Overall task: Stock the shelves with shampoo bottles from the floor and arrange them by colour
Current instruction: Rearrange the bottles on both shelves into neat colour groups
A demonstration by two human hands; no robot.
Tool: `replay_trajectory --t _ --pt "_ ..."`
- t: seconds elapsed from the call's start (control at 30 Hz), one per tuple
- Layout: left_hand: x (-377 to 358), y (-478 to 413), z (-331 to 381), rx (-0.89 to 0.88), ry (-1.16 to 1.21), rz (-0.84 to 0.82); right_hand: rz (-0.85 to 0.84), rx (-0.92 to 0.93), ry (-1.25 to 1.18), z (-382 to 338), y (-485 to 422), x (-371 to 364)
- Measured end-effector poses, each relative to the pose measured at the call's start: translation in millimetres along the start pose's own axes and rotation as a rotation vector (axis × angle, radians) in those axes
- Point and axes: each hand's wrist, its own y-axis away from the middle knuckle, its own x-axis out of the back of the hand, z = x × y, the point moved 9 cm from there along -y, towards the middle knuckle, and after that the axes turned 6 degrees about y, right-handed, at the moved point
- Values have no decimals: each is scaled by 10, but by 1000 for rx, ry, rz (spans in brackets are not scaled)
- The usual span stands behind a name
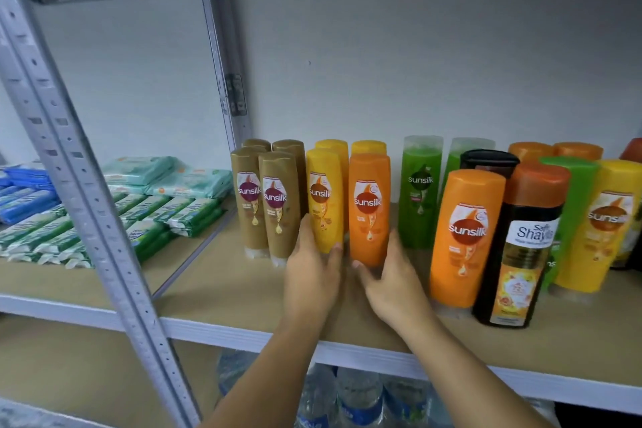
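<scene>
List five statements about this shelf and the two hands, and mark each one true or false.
1. The brown bottles stand at the left end of the shampoo row. True.
2. The left hand grips a green bottle. False: it grips the base of the front yellow bottle.
3. The right hand holds the base of the orange bottle next to that one. True.
4. The shampoo bottles lie flat. False: they stand upright on the shelf.
5. Water bottles stand on the level below. True.
</scene>
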Motion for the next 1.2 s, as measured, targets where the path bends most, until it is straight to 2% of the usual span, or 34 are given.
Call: replay_trajectory --t 0.13,0.57,0.77,0.9,1.03,1.2 --pt "-52 -68 -65 12 -32 -7 -14 -20 -62 23 -110 -22" --pt "-141 -173 -125 31 -166 -42 -24 -47 2 82 -48 3" --pt "-112 -9 -91 -2 -282 -169 -12 -37 7 37 106 96" --pt "-81 283 -74 -37 -412 -332 -31 -33 -8 -29 352 218" --pt "-134 562 42 -24 -404 -460 -26 -12 -17 -63 692 447" --pt "-398 882 410 -122 -345 -534 -37 -76 19 78 1070 834"
